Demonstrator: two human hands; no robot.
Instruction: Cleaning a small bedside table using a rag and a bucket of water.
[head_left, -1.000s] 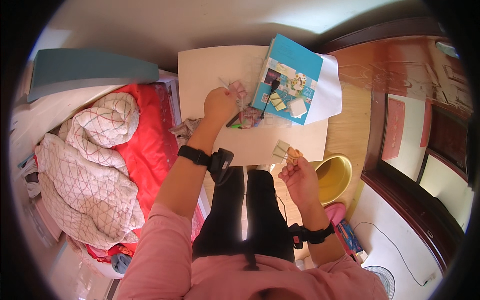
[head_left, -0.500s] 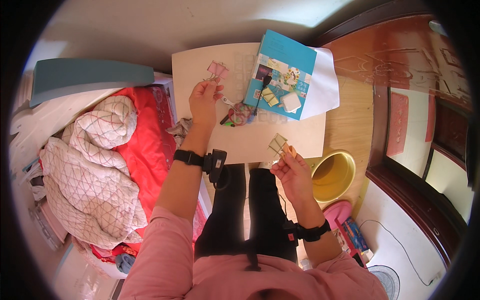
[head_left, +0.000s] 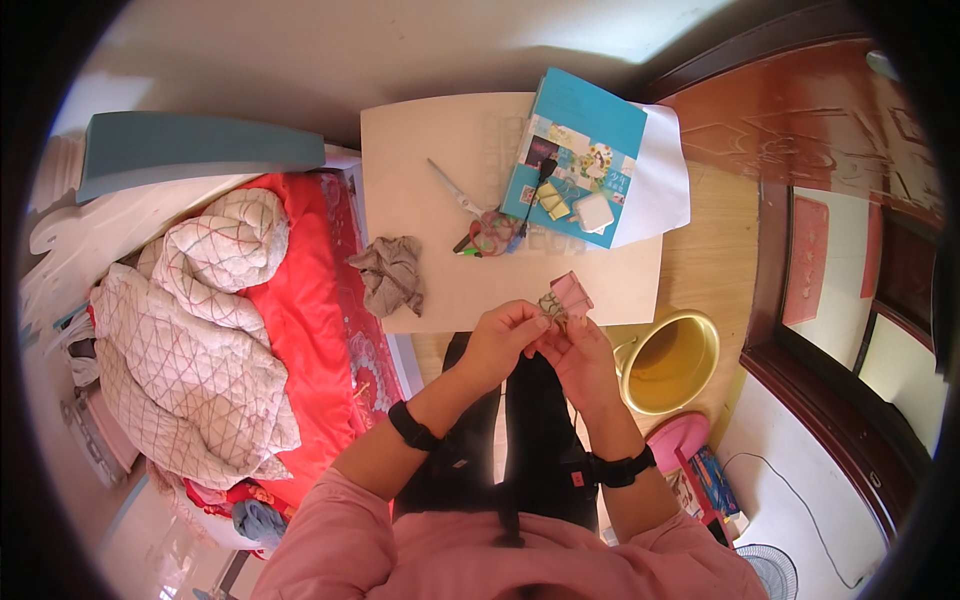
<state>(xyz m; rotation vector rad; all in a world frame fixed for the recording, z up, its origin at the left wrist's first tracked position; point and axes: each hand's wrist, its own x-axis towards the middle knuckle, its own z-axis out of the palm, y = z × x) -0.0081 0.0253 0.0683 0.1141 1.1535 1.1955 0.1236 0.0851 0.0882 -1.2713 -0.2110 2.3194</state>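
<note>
Clips: two, side by side at the fingertips; pink clip (head_left: 571, 293) on the right, pale green clip (head_left: 549, 306) on the left, partly hidden by fingers. Seen against the table's near edge; height above it: can't tell.
Left hand (head_left: 508, 335): thumb and finger pinched together at the clips, knuckles up.
Right hand (head_left: 582, 365): fingers curled in, tips narrowed on the clips from the right. Fingertips of both hands meet, so which one bears on which clip: can't tell.
Wrists: black band (head_left: 413, 427) on the left, black band (head_left: 623, 467) on the right.
Table (head_left: 420, 130): pale top, hands at its near side.
Book (head_left: 595, 110): blue cover, far right of table, lying partly over a white sheet (head_left: 665, 165).
On book: yellow clip (head_left: 551, 204), white box (head_left: 594, 212) just right of it, black cable (head_left: 546, 172) running off the left edge.
Scissors (head_left: 450, 181): left of book, blades pointing up-left, handle end among small clutter.
Pen (head_left: 466, 252): green end, near scissor handles.
Cloth (head_left: 390, 280): gray-brown, crumpled, table's left edge.
Basin (head_left: 692, 350): yellow, on floor right of table.
Bed: red sheet (head_left: 300, 340), checked quilt (head_left: 200, 365) bunched on top.
</note>
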